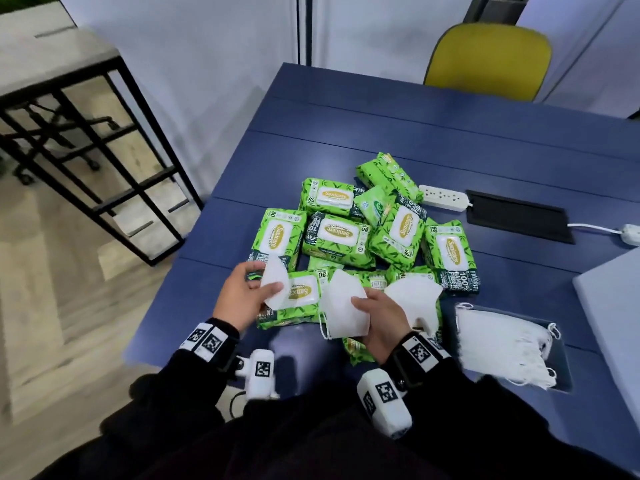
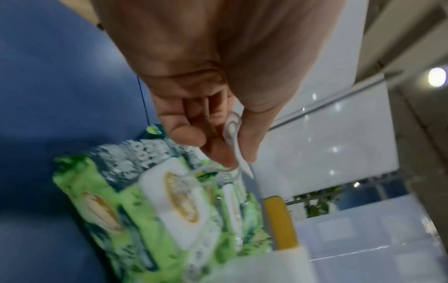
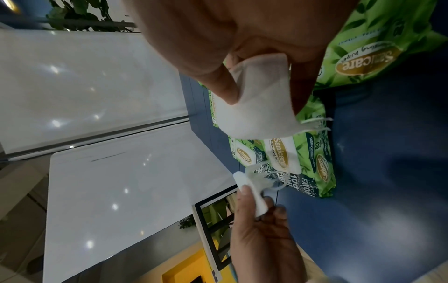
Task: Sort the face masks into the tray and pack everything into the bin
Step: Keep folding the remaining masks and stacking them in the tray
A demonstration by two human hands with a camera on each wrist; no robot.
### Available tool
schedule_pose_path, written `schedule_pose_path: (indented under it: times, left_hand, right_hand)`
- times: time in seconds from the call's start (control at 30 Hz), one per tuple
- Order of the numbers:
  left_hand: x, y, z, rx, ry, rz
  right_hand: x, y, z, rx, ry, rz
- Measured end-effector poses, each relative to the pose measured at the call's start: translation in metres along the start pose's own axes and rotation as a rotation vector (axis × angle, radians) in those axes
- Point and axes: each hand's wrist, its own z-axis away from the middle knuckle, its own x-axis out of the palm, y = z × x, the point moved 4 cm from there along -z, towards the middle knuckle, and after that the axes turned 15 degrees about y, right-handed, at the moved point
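Both hands are pinching folded white masks: the left hand (image 1: 239,296) is gripping one mask (image 1: 275,285), the right hand (image 1: 379,323) another mask (image 1: 344,308) (over the green wipe packs (image 1: 332,233)), beside the filled tray (image 1: 562,358) on the tabletop (image 1: 450,133).

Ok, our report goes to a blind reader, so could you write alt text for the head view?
Two bare hands each hold a white folded face mask: the left hand pinches one mask, the right hand another, above a pile of green wipe packs on a blue table. More masks are stacked in a dark tray at right.
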Motion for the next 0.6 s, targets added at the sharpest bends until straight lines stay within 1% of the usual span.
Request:
schedule_pose_path:
  times: [0.07, 0.13, 0.27, 0.33, 0.4, 0.43, 0.47, 0.53, 0.6]
  left_hand:
    - [0.003, 0.016, 0.012, -0.064, -0.02, 0.173]
    - [0.006, 0.026, 0.022, -0.093, -0.072, 0.274]
    - [0.013, 0.033, 0.039, -0.148, -0.233, 0.351]
    - [0.017, 0.034, 0.046, -0.175, -0.342, 0.394]
    - [0.02, 0.034, 0.05, -0.156, -0.422, 0.373]
    - [0.022, 0.033, 0.05, -0.138, -0.421, 0.346]
    - [0.022, 0.034, 0.049, -0.121, -0.386, 0.323]
    - [0.022, 0.032, 0.041, -0.106, -0.268, 0.3]
    - [0.022, 0.027, 0.032, -0.11, -0.207, 0.311]
  right_hand:
    - [0.005, -0.002, 0.003, -0.026, -0.024, -0.016]
    - [0.005, -0.007, 0.006, -0.078, 0.002, -0.013]
    - [0.01, -0.015, 0.007, -0.202, 0.012, 0.045]
    - [0.013, -0.017, 0.011, -0.22, 0.004, 0.062]
    - [0.016, -0.019, 0.014, -0.228, -0.016, 0.08]
    - [0.017, -0.021, 0.015, -0.234, -0.029, 0.09]
    - [0.019, -0.022, 0.016, -0.242, -0.032, 0.095]
    - [0.019, -0.024, 0.016, -0.262, -0.029, 0.109]
    - [0.019, -0.027, 0.015, -0.279, -0.043, 0.115]
